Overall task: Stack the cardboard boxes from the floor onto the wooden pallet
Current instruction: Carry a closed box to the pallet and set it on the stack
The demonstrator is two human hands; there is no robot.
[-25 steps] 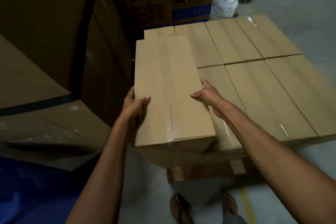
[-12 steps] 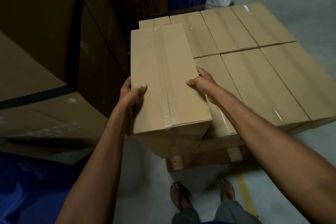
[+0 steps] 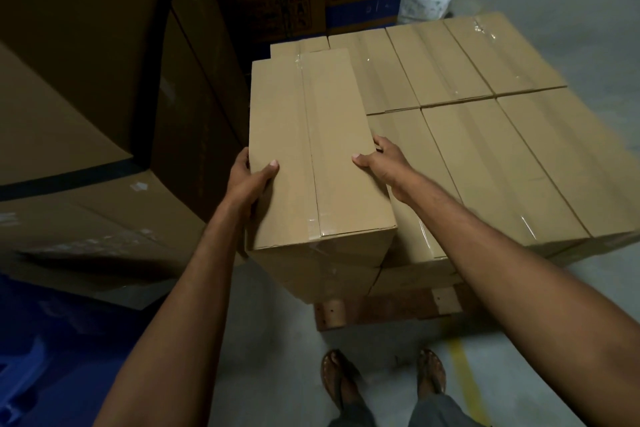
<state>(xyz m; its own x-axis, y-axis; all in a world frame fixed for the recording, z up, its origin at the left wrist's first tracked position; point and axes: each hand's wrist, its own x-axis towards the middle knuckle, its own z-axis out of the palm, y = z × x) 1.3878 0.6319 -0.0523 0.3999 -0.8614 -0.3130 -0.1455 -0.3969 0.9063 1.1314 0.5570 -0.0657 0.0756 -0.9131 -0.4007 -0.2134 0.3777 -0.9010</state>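
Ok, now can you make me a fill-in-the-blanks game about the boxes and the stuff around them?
1. The left hand and right hand grip a box made of ____.
2. The other boxes rest on a pallet made of ____.
3. The line painted on the floor near the feet is ____.
4. The bag on the floor behind the stack is ____.

Missing words: cardboard, wood, yellow, white.

Single wide-angle view worn on the head, faced forward and steeply down, set near the left hand [image 3: 246,180] and right hand [image 3: 385,163] on the held cardboard box [image 3: 311,135], wooden pallet [image 3: 398,305] and feet [image 3: 334,374] caught near the lower edge
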